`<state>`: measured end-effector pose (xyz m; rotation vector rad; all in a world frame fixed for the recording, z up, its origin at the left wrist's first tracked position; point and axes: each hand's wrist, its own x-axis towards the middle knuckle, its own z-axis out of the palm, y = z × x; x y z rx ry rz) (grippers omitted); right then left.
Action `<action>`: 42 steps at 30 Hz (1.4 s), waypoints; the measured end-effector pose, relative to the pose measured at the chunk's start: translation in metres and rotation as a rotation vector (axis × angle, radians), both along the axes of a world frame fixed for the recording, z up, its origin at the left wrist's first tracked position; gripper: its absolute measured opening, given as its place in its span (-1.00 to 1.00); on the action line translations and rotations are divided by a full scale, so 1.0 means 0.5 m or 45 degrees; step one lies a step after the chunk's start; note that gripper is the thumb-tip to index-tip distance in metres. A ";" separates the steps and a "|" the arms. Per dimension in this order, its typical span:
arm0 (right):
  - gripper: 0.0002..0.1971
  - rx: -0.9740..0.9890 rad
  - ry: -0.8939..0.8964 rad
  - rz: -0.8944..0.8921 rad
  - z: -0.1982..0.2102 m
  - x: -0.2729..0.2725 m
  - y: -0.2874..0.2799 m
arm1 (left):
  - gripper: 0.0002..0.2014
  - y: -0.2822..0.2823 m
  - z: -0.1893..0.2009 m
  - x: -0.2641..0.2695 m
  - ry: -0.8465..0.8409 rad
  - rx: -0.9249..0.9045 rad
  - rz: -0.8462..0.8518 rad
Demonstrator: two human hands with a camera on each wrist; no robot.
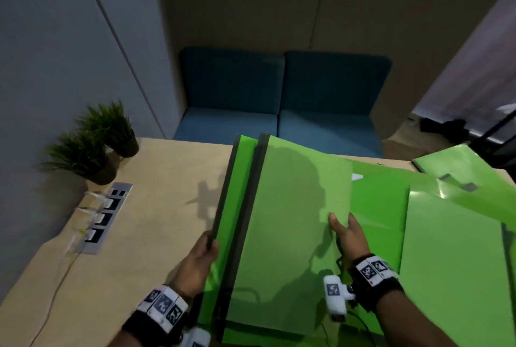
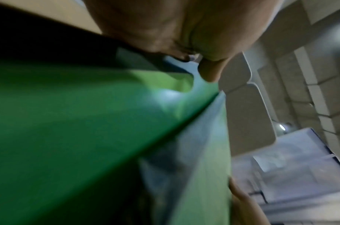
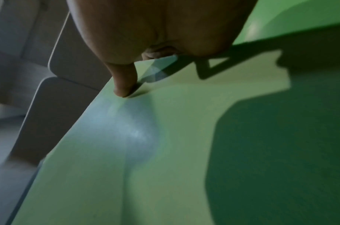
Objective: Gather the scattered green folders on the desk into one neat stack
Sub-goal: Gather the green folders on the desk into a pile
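Two green folders with dark spines are raised off the wooden desk (image 1: 156,207), one over the other. The lower folder (image 1: 237,179) sticks out on the left, and my left hand (image 1: 202,251) grips its dark left edge. The upper folder (image 1: 290,221) is pinched at its right edge by my right hand (image 1: 347,232), thumb on top; the right wrist view shows the thumb (image 3: 124,85) pressing its pale green cover (image 3: 145,152). More green folders lie flat on the right: one (image 1: 452,262) near me, another (image 1: 460,167) at the far right corner.
Two small potted plants (image 1: 95,142) stand at the desk's far left. A grey socket strip (image 1: 106,218) with white plugs and cables sits in the desk's left side. A blue sofa (image 1: 282,100) lies beyond the far edge. The desk shows bare wood between socket strip and folders.
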<state>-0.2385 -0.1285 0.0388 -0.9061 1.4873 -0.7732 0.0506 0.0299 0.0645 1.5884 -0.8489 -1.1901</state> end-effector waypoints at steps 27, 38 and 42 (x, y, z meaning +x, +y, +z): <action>0.13 -0.175 0.250 -0.548 0.112 -0.500 -0.014 | -0.70 -0.151 -0.084 -0.378 -0.560 0.288 -0.681; -0.56 -0.402 0.337 -0.667 0.206 -0.712 -0.113 | -0.36 -0.195 -0.108 -0.595 -1.601 -0.178 -1.660; -0.57 -0.345 0.305 -0.587 0.154 -0.700 -0.124 | -0.41 -0.179 -0.135 -0.513 -1.663 0.006 -1.406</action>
